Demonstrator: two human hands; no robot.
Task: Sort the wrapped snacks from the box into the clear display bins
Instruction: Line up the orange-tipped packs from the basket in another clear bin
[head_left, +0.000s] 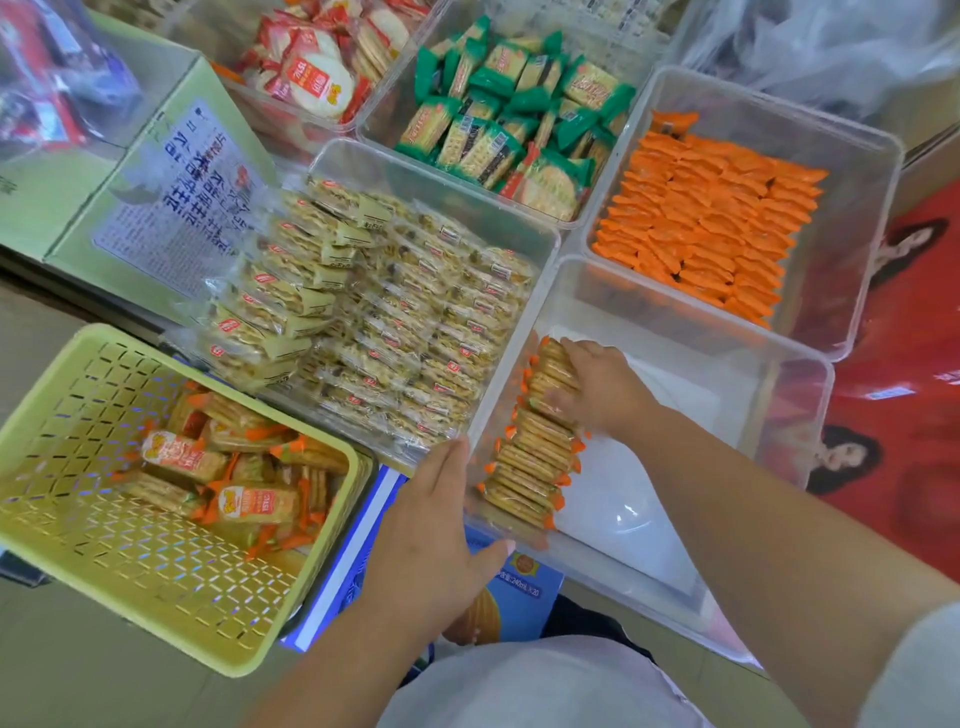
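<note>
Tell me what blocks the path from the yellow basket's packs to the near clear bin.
Nothing visible blocks it. The yellow basket and near clear bin are open-topped; only the left hand lies against the bin's left wall between them.

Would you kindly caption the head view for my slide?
The right hand rests on a row of orange-wrapped crackers in a clear bin while the left hand touches its wall.
</note>
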